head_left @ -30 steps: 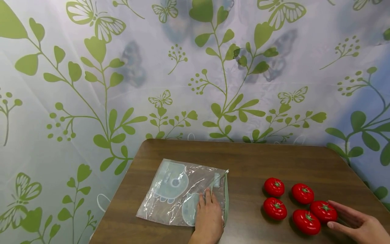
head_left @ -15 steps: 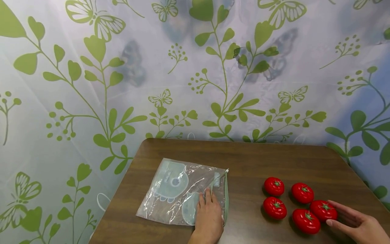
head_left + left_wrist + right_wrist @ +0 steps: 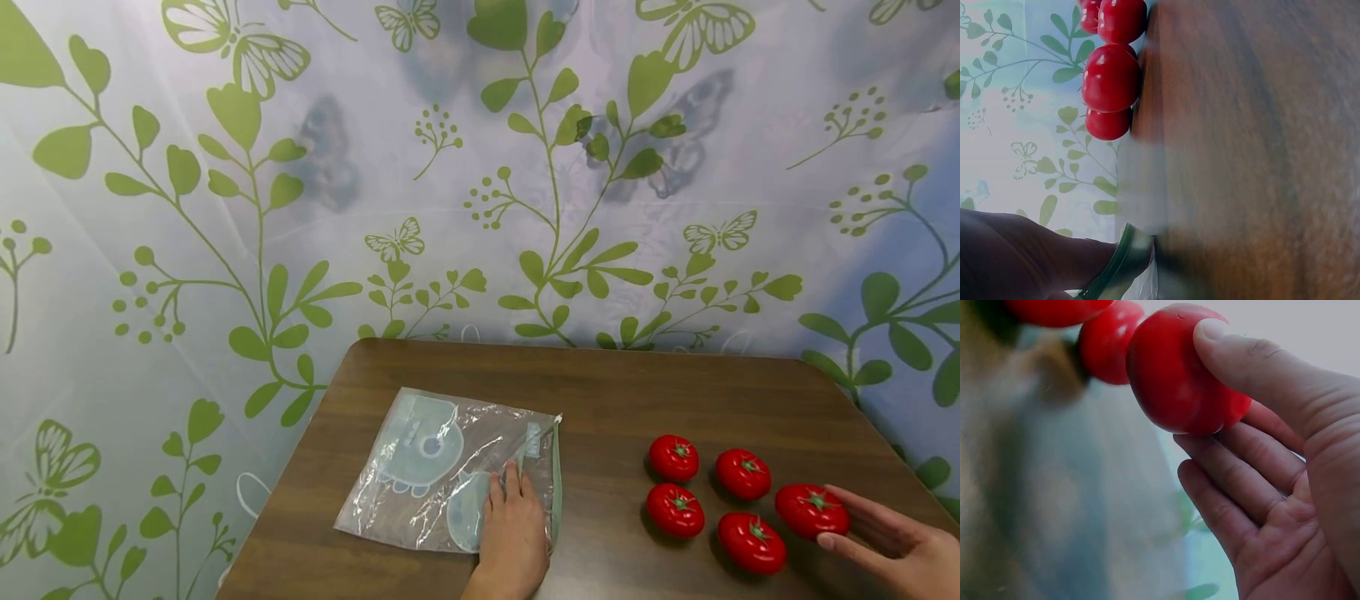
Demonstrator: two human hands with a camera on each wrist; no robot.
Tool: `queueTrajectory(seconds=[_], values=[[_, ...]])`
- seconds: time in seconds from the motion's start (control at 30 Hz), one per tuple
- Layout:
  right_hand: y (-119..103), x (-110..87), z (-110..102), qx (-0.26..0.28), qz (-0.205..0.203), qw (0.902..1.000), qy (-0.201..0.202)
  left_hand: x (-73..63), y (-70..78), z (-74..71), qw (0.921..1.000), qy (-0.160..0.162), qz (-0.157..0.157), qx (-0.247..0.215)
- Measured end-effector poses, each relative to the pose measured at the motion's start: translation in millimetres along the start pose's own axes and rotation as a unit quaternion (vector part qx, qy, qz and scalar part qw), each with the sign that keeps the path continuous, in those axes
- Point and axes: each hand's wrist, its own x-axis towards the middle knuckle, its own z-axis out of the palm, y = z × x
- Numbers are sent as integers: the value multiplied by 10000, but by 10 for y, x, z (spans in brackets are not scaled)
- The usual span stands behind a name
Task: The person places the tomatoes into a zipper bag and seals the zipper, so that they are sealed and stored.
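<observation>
Behind the brown wooden table (image 3: pixel 615 400) hangs a pale curtain (image 3: pixel 465 75) printed with green leaves; at the near right, on my remote feed, I see the right hand (image 3: pixel 918 554) grasping a glossy, squat red tomato with a green stalk (image 3: pixel 812 512), just beside four matching red tomatoes (image 3: pixel 675 510). Farther left, the left hand (image 3: pixel 513 537) lies on a clear plastic bag with green edging (image 3: pixel 442 475), though I cannot tell whether it pinches or merely rests. I'd worry that a light fingertip hold lets the smooth tomato slip into the others, or that eased pressure lets the limp bag slide.
</observation>
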Motion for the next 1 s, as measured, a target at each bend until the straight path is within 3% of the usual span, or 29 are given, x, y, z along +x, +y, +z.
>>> queueTrajectory(seconds=[0.23, 0.53, 0.8, 1.0], values=[[-311, 5, -93, 170, -705, 9973, -60, 4, -4, -16, 10000, -28, -15, -81], [-734, -14, -122, -304, -1280, 9905, -405, -6, 2, 12, 9999, 103, -11, -8], [-1204, 66, -78, -820, -766, 9821, -1510, -5, 7, 21, 10000, 77, -45, -8], [-1420, 65, 54, -519, -1000, 9799, -1643, -8, 7, 18, 9999, 78, -43, -48]])
